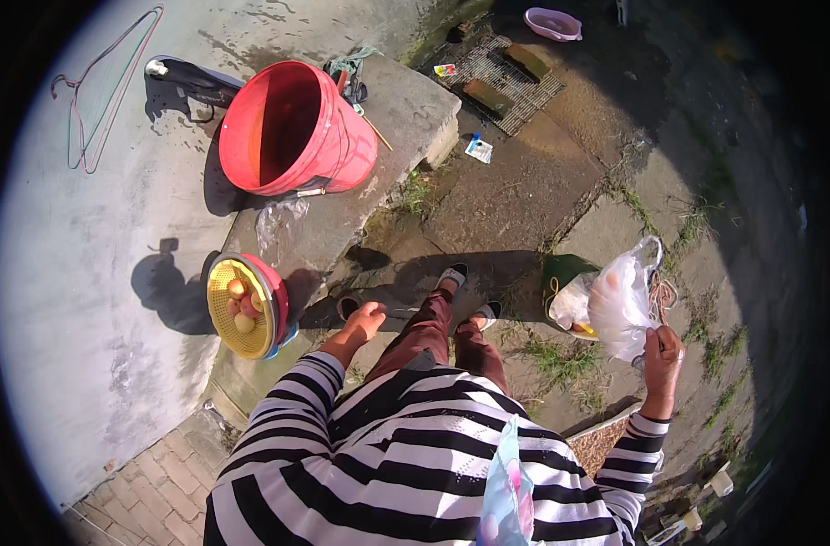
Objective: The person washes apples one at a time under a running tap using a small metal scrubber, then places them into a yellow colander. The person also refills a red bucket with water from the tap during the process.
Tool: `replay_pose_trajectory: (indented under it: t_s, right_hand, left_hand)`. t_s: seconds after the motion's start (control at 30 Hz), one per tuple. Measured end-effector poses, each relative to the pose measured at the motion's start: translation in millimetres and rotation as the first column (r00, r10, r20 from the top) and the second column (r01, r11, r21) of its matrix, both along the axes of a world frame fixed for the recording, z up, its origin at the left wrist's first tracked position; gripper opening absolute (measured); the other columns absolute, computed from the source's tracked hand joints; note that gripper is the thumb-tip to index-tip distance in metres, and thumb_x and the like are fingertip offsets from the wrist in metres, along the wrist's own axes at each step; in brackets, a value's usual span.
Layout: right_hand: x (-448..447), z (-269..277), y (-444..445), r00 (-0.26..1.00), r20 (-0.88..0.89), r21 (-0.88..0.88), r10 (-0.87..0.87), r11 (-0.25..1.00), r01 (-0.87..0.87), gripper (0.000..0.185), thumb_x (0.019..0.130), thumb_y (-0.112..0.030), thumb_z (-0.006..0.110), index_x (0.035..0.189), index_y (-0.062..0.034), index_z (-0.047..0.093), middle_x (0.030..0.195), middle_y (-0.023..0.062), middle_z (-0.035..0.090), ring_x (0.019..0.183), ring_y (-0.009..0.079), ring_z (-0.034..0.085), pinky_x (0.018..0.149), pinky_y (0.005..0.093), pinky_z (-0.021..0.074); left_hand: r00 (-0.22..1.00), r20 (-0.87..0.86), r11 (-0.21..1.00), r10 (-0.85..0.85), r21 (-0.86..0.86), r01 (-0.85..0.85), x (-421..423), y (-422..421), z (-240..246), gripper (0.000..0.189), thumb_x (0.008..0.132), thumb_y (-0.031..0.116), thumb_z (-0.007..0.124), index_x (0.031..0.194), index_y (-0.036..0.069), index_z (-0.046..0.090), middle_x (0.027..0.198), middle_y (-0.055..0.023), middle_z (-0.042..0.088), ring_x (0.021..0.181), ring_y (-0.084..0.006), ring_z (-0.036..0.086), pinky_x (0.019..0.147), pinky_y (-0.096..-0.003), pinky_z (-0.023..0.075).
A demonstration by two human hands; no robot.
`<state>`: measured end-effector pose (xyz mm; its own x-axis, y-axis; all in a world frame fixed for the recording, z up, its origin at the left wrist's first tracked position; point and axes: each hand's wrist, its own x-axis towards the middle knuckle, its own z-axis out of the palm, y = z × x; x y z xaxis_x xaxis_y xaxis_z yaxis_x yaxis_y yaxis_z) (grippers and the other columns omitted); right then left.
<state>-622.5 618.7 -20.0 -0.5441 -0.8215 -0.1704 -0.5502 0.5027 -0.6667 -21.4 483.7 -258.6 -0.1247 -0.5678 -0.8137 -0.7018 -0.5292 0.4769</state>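
My right hand [663, 349] grips the edge of a thin white plastic bag [621, 300], whose handle loop sticks up. Pinkish contents show faintly through the film. Just left of this bag stands a dark green bag or bin [566, 271] with another pale plastic bag [570, 302] inside its mouth. My left hand [366, 322] hangs in front of my left thigh, its fingers curled and partly hidden; no object shows in it. The nearest thing on that side is a yellow plastic colander [218, 310] holding several round reddish and yellow fruits [246, 306], nested in stacked basins.
A large red bucket [360, 153] stands on a concrete ledge [415, 95] by the wall, near a tap [157, 67]. Hangers [108, 89] hang on the wall. Ahead lie a metal drain grate [517, 112] with bricks and a pink basin [553, 25]. Grass tufts [565, 362] break the paving.
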Motion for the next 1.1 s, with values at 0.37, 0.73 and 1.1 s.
replay_pose_trajectory:
  t_s: [0.37, 0.73, 1.1]
  right_hand:
    - [131, 129, -98, 0.722, 0.097, 0.016, 0.685, 0.724, -0.690, 0.026, 0.080, -0.004, 0.067, 0.064, 0.0015, 0.047, 0.060, 0.0138, 0.044, 0.053, 0.0292, 0.045, 0.052, 0.0377, 0.0338]
    - [341, 115, -259, 0.176, 0.238, -0.128, 0.955, 0.211, -0.969, 0.019, 0.082, -0.008, 0.071, 0.070, -0.0009, 0.057, 0.065, 0.0151, 0.053, 0.061, 0.0356, 0.054, 0.056, 0.0395, 0.0426]
    - [562, 58, -377, 0.022, 0.058, -0.235, 0.998, 0.036, -0.971, 0.016, 0.085, -0.015, 0.069, 0.077, -0.0045, 0.060, 0.072, 0.0152, 0.058, 0.069, 0.0372, 0.059, 0.061, 0.0430, 0.0474]
  left_hand:
    - [0.867, -0.112, 0.864, 0.485, -0.093, -0.496, 68, 76, 14, 0.032, 0.091, 0.020, 0.061, 0.122, 0.010, 0.058, 0.101, -0.0043, 0.065, 0.086, -0.0142, 0.064, 0.072, -0.0305, 0.0511]
    - [0.549, -0.301, 0.567, 0.780, -0.032, -0.823, 143, 26, 65, 0.034, 0.096, 0.021, 0.058, 0.128, 0.010, 0.054, 0.114, -0.0054, 0.065, 0.092, -0.0146, 0.064, 0.078, -0.0299, 0.0523]
    - [0.690, -0.366, 0.563, 0.624, -0.402, -0.722, 243, -107, 85, 0.030, 0.097, 0.014, 0.054, 0.125, 0.006, 0.058, 0.112, -0.0054, 0.065, 0.094, -0.0156, 0.063, 0.082, -0.0280, 0.0511]
